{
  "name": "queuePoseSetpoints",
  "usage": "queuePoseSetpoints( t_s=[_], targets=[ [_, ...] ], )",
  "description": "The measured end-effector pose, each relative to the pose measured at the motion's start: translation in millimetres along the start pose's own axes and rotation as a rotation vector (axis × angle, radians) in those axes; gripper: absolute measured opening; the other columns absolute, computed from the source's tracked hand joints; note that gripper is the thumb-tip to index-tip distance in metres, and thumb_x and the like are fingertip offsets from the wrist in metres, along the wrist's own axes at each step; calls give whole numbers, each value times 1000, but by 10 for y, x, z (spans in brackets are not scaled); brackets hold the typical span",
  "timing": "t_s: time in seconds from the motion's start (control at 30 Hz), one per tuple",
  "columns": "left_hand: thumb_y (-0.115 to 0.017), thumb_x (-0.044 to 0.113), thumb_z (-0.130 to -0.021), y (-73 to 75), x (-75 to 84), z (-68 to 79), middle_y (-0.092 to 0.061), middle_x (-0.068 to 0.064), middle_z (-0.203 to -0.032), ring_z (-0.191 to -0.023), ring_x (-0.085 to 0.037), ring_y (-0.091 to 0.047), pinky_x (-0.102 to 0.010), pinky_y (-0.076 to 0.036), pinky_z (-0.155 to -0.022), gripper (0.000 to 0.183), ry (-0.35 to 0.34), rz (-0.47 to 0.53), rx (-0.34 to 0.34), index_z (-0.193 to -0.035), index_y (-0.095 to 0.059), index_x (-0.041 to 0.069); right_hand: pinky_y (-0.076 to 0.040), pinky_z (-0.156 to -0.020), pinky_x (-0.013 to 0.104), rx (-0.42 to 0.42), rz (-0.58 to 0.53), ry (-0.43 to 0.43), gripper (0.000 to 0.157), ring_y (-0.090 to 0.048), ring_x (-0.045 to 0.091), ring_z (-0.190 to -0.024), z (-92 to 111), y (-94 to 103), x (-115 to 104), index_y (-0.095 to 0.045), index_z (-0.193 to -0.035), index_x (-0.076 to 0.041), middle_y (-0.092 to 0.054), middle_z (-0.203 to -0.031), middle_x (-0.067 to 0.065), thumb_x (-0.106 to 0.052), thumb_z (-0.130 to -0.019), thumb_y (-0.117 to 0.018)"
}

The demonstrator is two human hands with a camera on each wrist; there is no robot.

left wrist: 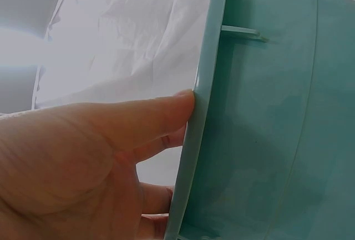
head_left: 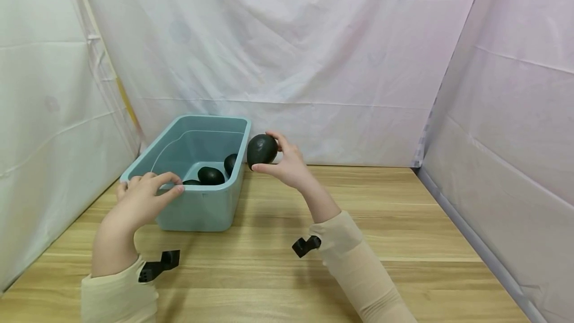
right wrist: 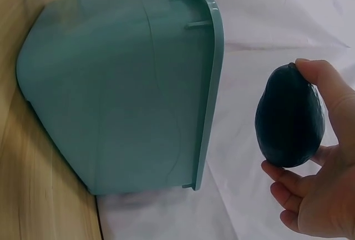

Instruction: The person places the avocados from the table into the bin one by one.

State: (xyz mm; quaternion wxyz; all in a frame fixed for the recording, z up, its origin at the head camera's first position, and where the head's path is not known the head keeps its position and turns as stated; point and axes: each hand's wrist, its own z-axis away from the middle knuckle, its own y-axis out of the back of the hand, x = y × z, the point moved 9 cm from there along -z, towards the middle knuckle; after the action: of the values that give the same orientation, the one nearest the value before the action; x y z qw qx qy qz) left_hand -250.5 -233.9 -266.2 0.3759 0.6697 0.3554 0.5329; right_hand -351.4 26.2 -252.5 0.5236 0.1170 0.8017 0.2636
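A dark green avocado is held up just outside the right edge of a blue-green plastic bin. My right hand pinches it between the thumb and the fingers, as the right wrist view shows with the avocado lengthwise in the grip. My left hand grips the bin's near rim, its thumb along one side of the lip and the fingers on the other. Inside the bin lie more avocados: one near the middle, one by the right wall, and another partly hidden behind the front rim.
The bin stands on a wooden table toward the back left. White cloth hangs behind it and on both sides. Small black mounts sit on the cuffs of both beige sleeves.
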Motion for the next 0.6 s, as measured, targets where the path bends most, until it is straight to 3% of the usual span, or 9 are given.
queuePoseSetpoints(
  t_s=[0.23,0.43,0.6],
  targets=[
    [-47,46,-99,6,-3,-5,-50,-22,-113,-113,-51,-31,-75,7,-95,37,2,-4,0,-114,-60,15,-40,-87,55,-16,-11,23,84,-35,31,-123,-26,-63,-85,-40,-142,-35,-48,-126,3,-42,-71,-84],
    [-47,47,-99,5,-7,-8,-49,-23,-116,-114,-51,-30,-74,8,-95,38,4,2,2,-115,-60,15,-40,-88,53,-29,6,35,85,-34,25,-119,-53,-106,-177,-39,-143,-33,-48,-126,2,-43,-71,-83],
    [-47,47,-99,-2,-5,-6,-49,-24,-116,-113,-52,-30,-74,8,-95,38,5,4,-2,-115,-59,15,-40,-87,52,-51,5,45,84,-33,30,-122,-71,-150,-250,-39,-143,-33,-46,-130,5,-42,-72,-83]
  ],
)
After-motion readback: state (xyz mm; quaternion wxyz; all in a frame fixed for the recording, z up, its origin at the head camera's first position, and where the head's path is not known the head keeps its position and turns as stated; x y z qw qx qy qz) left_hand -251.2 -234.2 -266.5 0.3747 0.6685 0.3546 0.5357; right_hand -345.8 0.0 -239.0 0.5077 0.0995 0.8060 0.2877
